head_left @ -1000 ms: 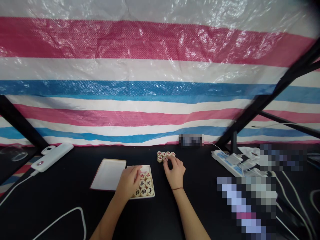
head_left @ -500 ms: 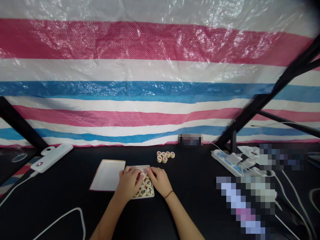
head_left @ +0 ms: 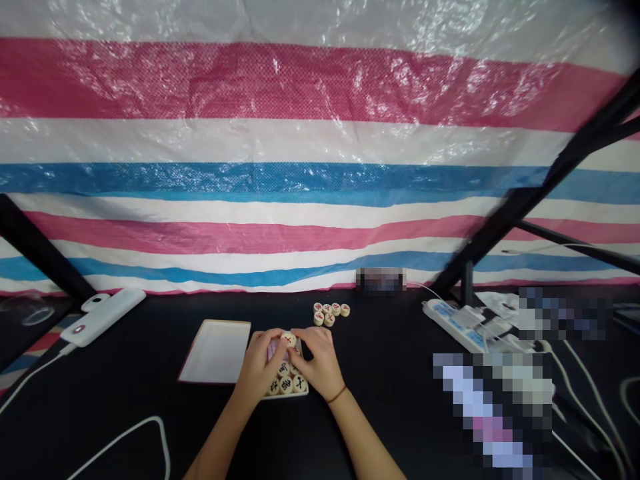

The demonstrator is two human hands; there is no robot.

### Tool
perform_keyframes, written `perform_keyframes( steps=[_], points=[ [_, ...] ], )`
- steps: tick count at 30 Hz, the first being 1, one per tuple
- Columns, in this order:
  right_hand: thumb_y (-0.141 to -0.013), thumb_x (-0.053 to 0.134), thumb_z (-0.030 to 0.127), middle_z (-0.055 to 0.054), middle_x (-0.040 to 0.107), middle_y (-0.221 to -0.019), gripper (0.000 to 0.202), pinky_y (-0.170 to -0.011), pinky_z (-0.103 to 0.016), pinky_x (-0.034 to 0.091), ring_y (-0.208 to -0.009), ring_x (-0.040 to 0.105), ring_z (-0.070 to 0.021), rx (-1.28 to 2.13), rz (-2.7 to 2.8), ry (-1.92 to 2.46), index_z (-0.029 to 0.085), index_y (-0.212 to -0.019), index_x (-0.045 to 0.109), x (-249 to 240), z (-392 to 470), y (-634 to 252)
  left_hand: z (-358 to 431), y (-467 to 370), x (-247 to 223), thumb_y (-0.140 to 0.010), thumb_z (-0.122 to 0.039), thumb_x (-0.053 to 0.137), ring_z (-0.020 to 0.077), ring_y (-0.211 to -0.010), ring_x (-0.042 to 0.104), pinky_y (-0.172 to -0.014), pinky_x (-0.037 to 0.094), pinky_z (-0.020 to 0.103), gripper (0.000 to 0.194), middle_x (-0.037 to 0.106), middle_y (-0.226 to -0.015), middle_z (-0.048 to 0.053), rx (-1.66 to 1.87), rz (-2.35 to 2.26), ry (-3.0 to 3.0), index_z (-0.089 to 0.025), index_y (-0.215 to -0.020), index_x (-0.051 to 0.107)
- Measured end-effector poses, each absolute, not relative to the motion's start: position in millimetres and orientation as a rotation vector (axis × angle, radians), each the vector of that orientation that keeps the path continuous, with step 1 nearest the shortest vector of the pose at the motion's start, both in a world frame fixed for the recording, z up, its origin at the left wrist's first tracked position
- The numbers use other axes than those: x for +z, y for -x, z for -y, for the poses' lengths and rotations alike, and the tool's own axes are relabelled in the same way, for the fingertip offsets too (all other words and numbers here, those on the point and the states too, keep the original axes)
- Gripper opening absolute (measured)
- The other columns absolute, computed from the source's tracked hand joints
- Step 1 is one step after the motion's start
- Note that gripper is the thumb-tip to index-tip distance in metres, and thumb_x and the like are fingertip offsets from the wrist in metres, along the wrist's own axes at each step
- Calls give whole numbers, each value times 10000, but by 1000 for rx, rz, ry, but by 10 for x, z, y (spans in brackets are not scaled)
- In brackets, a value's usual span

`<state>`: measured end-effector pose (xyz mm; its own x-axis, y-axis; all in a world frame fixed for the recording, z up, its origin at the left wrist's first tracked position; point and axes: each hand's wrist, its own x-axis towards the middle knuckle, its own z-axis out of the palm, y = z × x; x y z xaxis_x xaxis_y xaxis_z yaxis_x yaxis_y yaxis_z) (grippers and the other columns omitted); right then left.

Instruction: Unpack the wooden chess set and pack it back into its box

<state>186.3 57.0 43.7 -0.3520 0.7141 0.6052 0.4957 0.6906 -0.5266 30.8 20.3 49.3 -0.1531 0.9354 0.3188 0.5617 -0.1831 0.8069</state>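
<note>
A white box (head_left: 285, 397) of round Chinese chess pieces stands before me, its near rows showing black characters. Over its far part, my left hand (head_left: 259, 360) and my right hand (head_left: 321, 360) pinch a pale Chinese chess piece (head_left: 288, 339) with a red character between them. The thumbs and forefingers of both hands meet at its sides. Whether more pieces sit beneath it is hidden by my fingers. Inside the box, a pinkish patch shows beside my left thumb. The box lid (head_left: 217, 350), white inside, lies left of the box.
Several red-marked chess pieces (head_left: 327, 310) stand in two short rows beyond the box. A power strip (head_left: 445, 320) with plugs and cables is at the right, with a blurred-out object nearby. On the left lie a white device (head_left: 107, 317) and a cable (head_left: 163, 427).
My hands have drawn together and now grip a red-marked piece above the box. Red-marked pieces that showed between my hands are now partly hidden or lifted.
</note>
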Motion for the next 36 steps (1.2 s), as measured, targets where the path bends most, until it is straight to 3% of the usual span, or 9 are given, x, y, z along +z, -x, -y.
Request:
perform_keyframes(
  steps=[4, 8, 12, 16, 23, 26, 29, 32, 36],
  points=[
    [-839, 558, 291, -81, 684, -934, 208, -835, -359, 452, -893, 610, -214, 190, 1775, 1070, 193, -996, 653, 377, -733, -2062, -208, -285, 463, -873, -404, 515, 203, -1006, 636, -921, 495, 371, 271, 680, -1123, 56, 1348, -1654, -1548, -227, -1046, 624],
    [-814, 527, 378, -107, 678, -901, 328, -740, -346, 469, -736, 584, -204, 99, 1523, 1401, 144, -991, 672, 218, -955, -2405, -242, -245, 384, -853, -433, 556, 207, -1055, 639, -939, 498, 335, 332, 684, -1129, 65, 1434, -1566, -1349, -211, -1089, 627],
    [-773, 516, 393, -76, 684, -829, 373, -698, -319, 443, -700, 572, -199, 179, 1569, 1633, 143, -999, 677, 33, -1080, -2581, -267, -244, 309, -842, -400, 569, 206, -1099, 621, -961, 489, 321, 314, 669, -1170, 66, 1448, -1514, -1304, -212, -1079, 657],
    [-769, 517, 340, -83, 687, -881, 307, -728, -315, 433, -754, 579, -208, 218, 1662, 1696, 152, -948, 681, -84, -1125, -2575, -271, -247, 298, -831, -348, 578, 197, -1050, 640, -917, 514, 315, 359, 659, -1180, 71, 1466, -1538, -1324, -221, -1163, 627],
    [-809, 527, 354, -109, 650, -918, 304, -754, -344, 461, -801, 576, -215, 194, 1592, 1510, 149, -990, 659, 99, -992, -2440, -228, -280, 383, -845, -319, 562, 163, -822, 652, -797, 542, 313, 314, 670, -983, 39, 1350, -1661, -1723, -235, -1142, 620],
    [-829, 557, 338, -59, 658, -852, 253, -720, -293, 482, -727, 575, -165, 467, 1740, 1151, 173, -1001, 645, 274, -795, -2216, -214, -325, 364, -843, -264, 555, 181, -852, 643, -798, 541, 323, 281, 667, -935, 43, 1321, -1634, -1927, -228, -1112, 626],
    [-748, 656, 279, -22, 657, -818, 255, -679, -254, 490, -696, 579, -140, 671, 1871, 911, 188, -986, 642, 390, -619, -1968, -211, -350, 325, -834, -178, 521, 202, -934, 636, -851, 530, 355, 289, 675, -992, 56, 1284, -1601, -2074, -230, -1099, 621],
    [-708, 678, 234, -9, 653, -786, 221, -675, -249, 492, -687, 585, -136, 685, 1860, 895, 187, -922, 652, 426, -557, -1841, -213, -353, 308, -832, -132, 498, 202, -943, 635, -854, 531, 357, 321, 681, -1006, 56, 1245, -1603, -2164, -229, -1119, 604],
    [-772, 621, 274, -25, 666, -809, 189, -682, -257, 488, -721, 598, -147, 640, 1766, 990, 188, -935, 662, 376, -657, -1942, -206, -359, 332, -868, -226, 532, 210, -945, 637, -846, 533, 362, 337, 683, -1016, 60, 1210, -1601, -2263, -234, -1204, 557]
  ],
)
